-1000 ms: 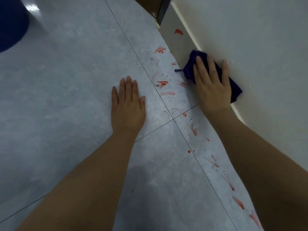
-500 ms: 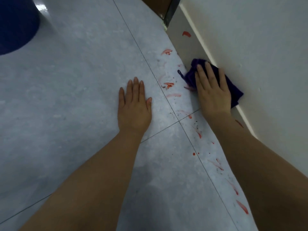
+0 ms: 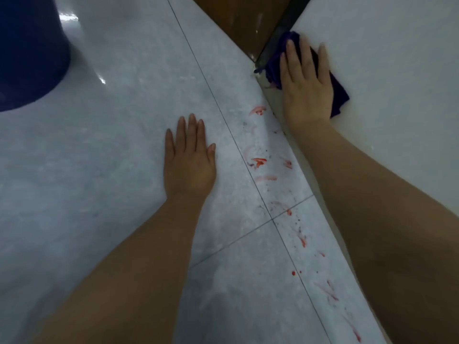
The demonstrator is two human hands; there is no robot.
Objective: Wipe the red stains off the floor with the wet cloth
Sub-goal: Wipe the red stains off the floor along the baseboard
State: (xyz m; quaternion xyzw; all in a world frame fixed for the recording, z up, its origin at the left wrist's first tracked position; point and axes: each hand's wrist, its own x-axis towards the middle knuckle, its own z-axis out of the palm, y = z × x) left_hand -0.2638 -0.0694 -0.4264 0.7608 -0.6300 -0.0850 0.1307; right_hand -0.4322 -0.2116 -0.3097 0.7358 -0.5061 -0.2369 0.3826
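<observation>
My right hand (image 3: 306,83) lies flat on a dark purple cloth (image 3: 339,95), pressing it against the base of the white wall (image 3: 397,70) at the corner by a dark door frame. The cloth shows around my fingers and palm. Red stains (image 3: 258,162) run in a line along the grey tiled floor (image 3: 111,157) beside the wall, from near the cloth down to the lower right (image 3: 330,292). My left hand (image 3: 190,160) rests flat on the floor with fingers together, left of the stains, holding nothing.
A dark blue bucket (image 3: 27,50) stands on the floor at the upper left. A brown door (image 3: 238,23) with a dark frame (image 3: 280,36) meets the wall at the top. Tile joints cross the floor.
My right hand has slid the cloth farther along the wall base up to the door-frame corner. The red mark that was on the skirting ahead of the cloth is no longer visible. The left hand stays planted.
</observation>
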